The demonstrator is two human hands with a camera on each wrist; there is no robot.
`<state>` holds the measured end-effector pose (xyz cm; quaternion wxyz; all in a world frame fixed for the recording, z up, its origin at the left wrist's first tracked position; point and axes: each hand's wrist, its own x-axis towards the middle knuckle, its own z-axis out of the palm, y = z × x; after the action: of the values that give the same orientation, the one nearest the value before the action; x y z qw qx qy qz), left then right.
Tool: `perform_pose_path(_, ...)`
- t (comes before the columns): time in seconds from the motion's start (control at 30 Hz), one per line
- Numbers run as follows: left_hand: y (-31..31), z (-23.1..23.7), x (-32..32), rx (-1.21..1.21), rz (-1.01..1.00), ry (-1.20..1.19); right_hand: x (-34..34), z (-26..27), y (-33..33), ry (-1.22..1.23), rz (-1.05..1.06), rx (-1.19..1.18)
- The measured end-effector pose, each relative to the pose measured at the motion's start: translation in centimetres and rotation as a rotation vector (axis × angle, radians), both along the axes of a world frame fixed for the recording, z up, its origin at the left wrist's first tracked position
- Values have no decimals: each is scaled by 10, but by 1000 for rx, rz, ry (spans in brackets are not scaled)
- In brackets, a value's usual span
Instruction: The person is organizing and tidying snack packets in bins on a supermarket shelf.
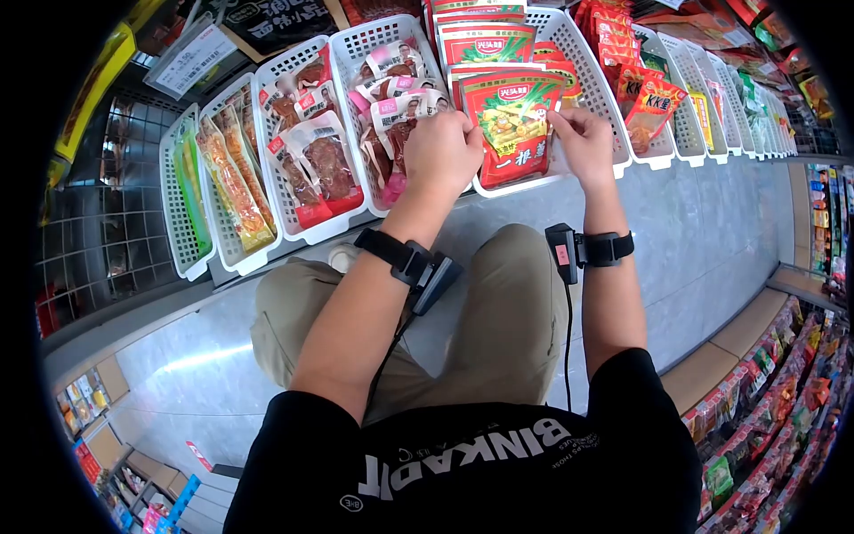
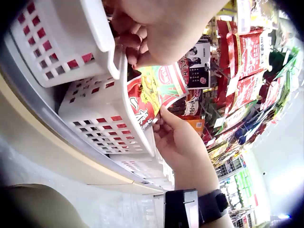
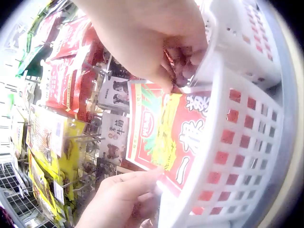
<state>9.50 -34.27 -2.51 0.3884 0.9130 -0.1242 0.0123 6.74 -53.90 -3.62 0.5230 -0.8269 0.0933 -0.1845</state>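
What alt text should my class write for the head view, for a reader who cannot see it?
A person's left hand and right hand grip opposite edges of a red packet at the front of a white basket. Neighbouring white baskets hold more packets; the person's knees show below.

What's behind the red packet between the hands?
More red packets stand behind it in the white basket; their tops show, but lower parts are covered by the front packet and one another.
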Motion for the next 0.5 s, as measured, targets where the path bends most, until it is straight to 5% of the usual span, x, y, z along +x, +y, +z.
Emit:
perform_pose_path(0.2,-2,4,0,69,16,-5,-1,-14,-7,-3,46,71)
perform_pose_path(0.33,-2,3,1,140,-9,-63,1,-14,5,61,-60,-143)
perform_pose_path(0.4,-3,-2,2,127,27,-154,2,-14,11,-188,-107,-508)
perform_pose_path(0.5,-3,3,3,172,17,-208,0,-10,17,-129,-118,-581)
